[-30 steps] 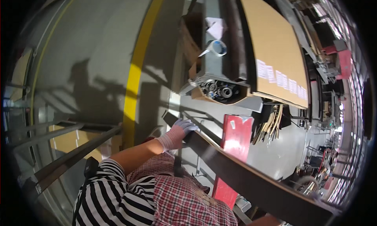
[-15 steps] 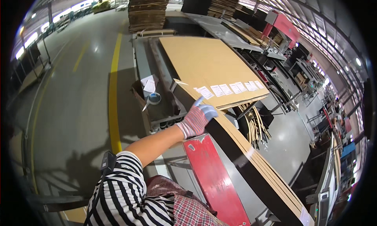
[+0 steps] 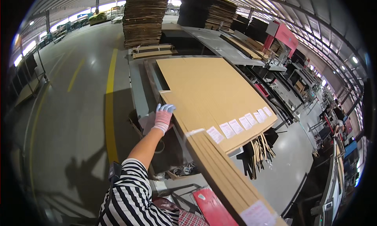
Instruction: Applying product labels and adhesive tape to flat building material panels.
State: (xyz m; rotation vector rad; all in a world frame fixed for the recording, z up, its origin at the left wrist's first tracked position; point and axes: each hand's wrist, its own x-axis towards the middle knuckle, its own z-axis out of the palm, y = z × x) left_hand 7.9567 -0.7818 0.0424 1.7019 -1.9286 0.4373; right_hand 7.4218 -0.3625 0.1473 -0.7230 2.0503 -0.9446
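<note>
My left hand point(image 3: 163, 119), in a pale glove with red stripes and bluish fingertips, is at the left edge of a long bundle of tan cardboard strips point(image 3: 227, 171), towards its far end. Its fingers bend over that edge. Clear tape point(image 3: 195, 132) crosses the bundle, and a white label point(image 3: 258, 214) lies near its close end. The bundle's far part rests on a large tan cardboard sheet point(image 3: 208, 84) with a row of white labels point(image 3: 235, 126) along its near right edge. My right hand is out of view.
A red panel point(image 3: 214, 208) stands below the bundle near me. Tall cardboard stacks point(image 3: 144, 19) rise at the back. Dark-edged strips point(image 3: 259, 155) hang beside the sheet. A yellow floor line point(image 3: 111, 80) runs along the left; a red machine point(image 3: 282, 35) stands far right.
The bundle has slid forward and lies farther over the large sheet. My left hand has travelled away from me with it, and its extended index finger has bent. The view has shifted too.
</note>
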